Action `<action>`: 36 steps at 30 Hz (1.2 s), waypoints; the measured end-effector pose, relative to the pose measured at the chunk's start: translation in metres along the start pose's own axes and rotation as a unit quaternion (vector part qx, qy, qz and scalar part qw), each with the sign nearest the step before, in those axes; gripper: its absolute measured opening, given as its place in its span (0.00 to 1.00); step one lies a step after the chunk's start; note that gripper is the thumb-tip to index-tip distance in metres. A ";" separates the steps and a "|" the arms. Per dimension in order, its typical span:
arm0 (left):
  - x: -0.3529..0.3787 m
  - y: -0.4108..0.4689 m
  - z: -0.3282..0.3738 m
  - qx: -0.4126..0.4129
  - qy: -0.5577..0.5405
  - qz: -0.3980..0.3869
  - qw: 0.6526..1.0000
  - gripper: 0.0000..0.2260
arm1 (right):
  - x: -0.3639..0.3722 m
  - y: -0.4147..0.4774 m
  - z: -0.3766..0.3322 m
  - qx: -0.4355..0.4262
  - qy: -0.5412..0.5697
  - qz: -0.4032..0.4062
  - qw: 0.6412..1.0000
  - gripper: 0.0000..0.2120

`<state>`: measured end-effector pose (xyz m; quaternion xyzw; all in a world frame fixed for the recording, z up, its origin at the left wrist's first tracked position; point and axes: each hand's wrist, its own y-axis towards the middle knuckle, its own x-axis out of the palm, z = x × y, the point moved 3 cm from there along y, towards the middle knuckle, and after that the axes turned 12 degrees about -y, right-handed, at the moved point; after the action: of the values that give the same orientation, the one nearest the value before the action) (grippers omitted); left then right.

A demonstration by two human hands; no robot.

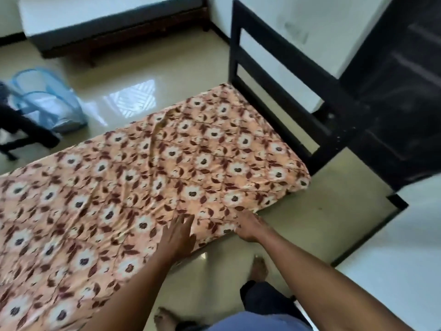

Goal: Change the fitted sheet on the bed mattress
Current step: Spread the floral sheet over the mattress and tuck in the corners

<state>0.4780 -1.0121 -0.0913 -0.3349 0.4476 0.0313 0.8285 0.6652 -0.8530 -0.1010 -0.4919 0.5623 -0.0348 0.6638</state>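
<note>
Sheet [148, 168]: floral, orange and brown, spread over the whole mattress, none of it bare. Drawn down over both corners by the black frame [281, 91], creased in long ridges across the middle.

Left hand [177, 235]: flat on the cloth just inside the near edge, fingers straight and a little spread. Right hand [250, 226]: at the near edge itself, against the side drop. Blurred, so cannot tell whether pinching cloth or only pressing.

Cannot tell either whether old sheet or fresh one. If fresh, probably near the end: fitted at the visible corners, with smoothing of creases and tucking of the near side left. If old, hardly begun: stripping, then fitting, all to come. No spare sheet in view. Blue basket [47, 103] on the floor [310, 223], well apart.
</note>
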 end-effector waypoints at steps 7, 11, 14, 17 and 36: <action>0.040 0.074 0.147 0.041 0.015 -0.084 0.995 0.31 | -0.027 0.012 0.172 0.079 0.074 -0.012 0.994 0.27; 0.045 0.103 0.198 0.073 0.045 -0.115 0.990 0.30 | -0.039 0.013 0.236 0.118 0.114 -0.013 0.986 0.26; 0.042 0.137 0.224 0.092 0.058 -0.120 0.987 0.28 | -0.051 0.017 0.273 0.140 0.133 -0.009 0.981 0.26; 0.035 0.175 0.253 0.106 0.055 -0.119 0.986 0.29 | -0.069 0.014 0.299 0.157 0.141 0.012 0.977 0.27; 0.088 0.271 0.393 -0.124 -0.071 0.002 0.990 0.26 | -0.154 0.146 0.433 -0.139 0.010 -0.051 0.989 0.33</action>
<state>0.7181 -0.5950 -0.1540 -0.4308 0.3809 0.1119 0.8105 0.8727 -0.4199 -0.1425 -0.6072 0.5422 0.0047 0.5808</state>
